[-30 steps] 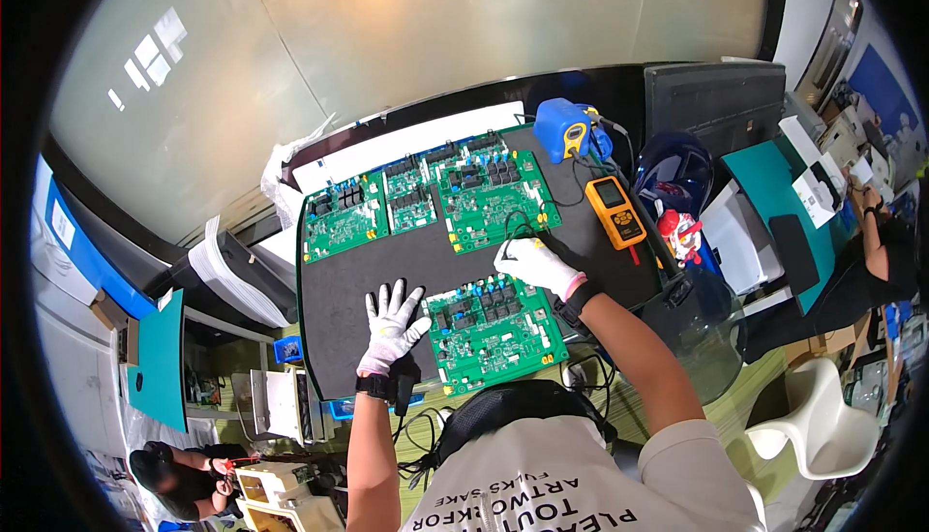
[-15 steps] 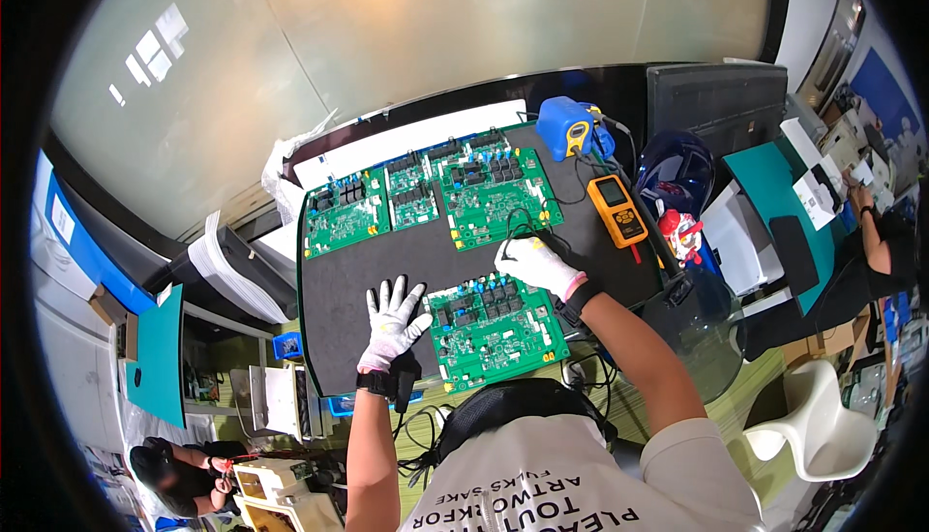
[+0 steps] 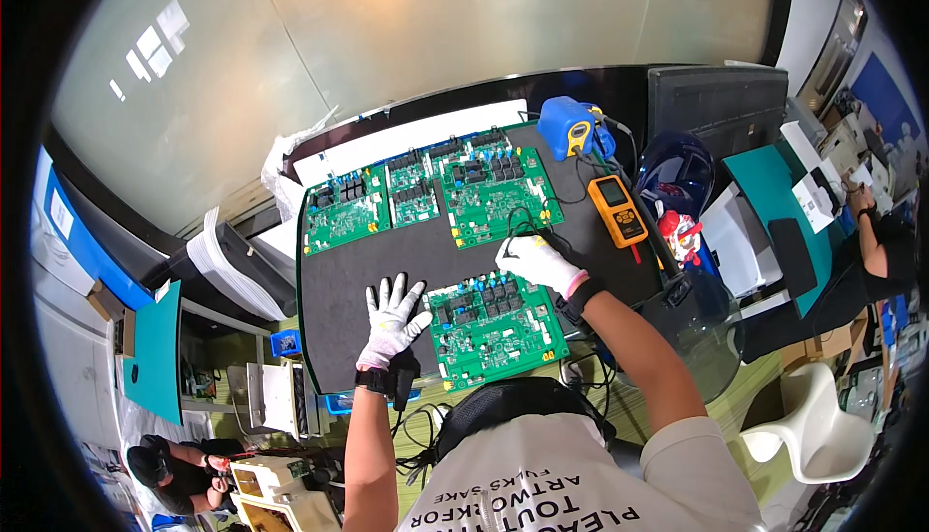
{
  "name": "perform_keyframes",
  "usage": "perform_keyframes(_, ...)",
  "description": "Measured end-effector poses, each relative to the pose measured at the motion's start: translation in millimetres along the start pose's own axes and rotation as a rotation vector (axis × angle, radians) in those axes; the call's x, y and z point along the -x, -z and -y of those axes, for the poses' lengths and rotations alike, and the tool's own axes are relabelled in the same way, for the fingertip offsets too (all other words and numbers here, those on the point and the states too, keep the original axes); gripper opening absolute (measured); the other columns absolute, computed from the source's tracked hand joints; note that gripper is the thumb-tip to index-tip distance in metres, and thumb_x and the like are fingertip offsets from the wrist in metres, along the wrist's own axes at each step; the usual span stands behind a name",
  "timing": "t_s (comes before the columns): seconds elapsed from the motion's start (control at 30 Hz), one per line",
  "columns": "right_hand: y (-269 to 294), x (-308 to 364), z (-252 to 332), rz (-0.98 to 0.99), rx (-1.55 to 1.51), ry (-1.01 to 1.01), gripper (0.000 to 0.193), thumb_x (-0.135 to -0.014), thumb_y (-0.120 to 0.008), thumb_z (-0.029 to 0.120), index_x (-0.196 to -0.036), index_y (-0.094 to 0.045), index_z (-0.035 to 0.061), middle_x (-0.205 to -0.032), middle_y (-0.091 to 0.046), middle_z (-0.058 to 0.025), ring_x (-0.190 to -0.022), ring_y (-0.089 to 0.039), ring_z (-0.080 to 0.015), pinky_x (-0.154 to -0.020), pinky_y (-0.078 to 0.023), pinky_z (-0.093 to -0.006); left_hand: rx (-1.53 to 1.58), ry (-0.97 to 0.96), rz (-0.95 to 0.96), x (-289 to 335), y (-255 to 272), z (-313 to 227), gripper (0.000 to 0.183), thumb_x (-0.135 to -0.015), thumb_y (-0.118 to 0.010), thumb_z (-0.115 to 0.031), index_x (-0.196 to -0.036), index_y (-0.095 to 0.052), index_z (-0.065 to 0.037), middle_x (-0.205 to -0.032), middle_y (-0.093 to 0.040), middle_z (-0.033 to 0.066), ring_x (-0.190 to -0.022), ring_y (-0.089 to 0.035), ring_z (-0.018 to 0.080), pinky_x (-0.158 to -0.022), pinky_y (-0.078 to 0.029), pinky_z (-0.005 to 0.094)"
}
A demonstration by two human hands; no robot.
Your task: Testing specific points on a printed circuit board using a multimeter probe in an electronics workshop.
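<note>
My left hand [image 3: 392, 319], in a white glove with dark fingertips, lies flat on the dark mat [image 3: 348, 285] with its fingers spread. It is just left of a green circuit board [image 3: 503, 343] on the mat's near side. Above that board's far right edge is my gloved right hand [image 3: 540, 263], its fingers closed. What they hold is hidden. A thin black cable [image 3: 530, 217] loops beside this hand. Farther off lie a large green circuit board [image 3: 498, 205], a narrow one [image 3: 414, 205] and another at the left [image 3: 346, 222].
An orange handheld meter [image 3: 616, 211] lies on the mat's right side. Behind it stands a blue and yellow device [image 3: 566, 127]. A dark blue rounded shell [image 3: 677, 166] and a red and white object [image 3: 681, 234] are beyond the right edge. Other people work at both sides.
My hands have hardly moved; both keep the same pose. At the lower left, the other person's head and arms have shifted slightly.
</note>
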State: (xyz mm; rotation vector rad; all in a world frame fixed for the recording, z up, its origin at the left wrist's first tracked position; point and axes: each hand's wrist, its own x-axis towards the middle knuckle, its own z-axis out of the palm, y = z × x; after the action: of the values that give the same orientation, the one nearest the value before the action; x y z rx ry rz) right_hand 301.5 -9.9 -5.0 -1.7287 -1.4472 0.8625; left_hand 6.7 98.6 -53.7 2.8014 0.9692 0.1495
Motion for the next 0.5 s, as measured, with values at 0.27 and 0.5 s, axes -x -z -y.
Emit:
perform_keyframes(0.27, 13.1, -2.7, -24.3, -0.030, -0.001, 0.086, 0.019, -0.079, -0.056, 0.020, -0.079, -0.058, 0.0010, -0.069, -0.059, -0.0139, -0.061, -0.054, -0.0220, -0.060, -0.043, -0.0321, 0.006, 0.000, 0.007, -1.5, 1.6, -1.4, 0.066, -0.080, -0.045, -0.061, -0.135, -0.039, -0.025, -0.143, -0.027, 0.0148, -0.132, -0.020, 0.0424, -0.106, -0.003, 0.0564)
perform_keyframes(0.5, 11.8, -0.1, -19.9, -0.015, 0.037, 0.109, 0.019, -0.080, -0.054, 0.019, -0.079, -0.057, 0.0001, -0.071, -0.059, -0.0163, -0.063, -0.055, -0.0270, -0.059, -0.043, -0.0336, 0.006, -0.001, 0.003, -0.7, 1.5, -1.2, 0.066, -0.080, -0.046, -0.061, -0.135, -0.039, -0.025, -0.143, -0.028, 0.0144, -0.132, -0.020, 0.0422, -0.106, -0.003, 0.0563)
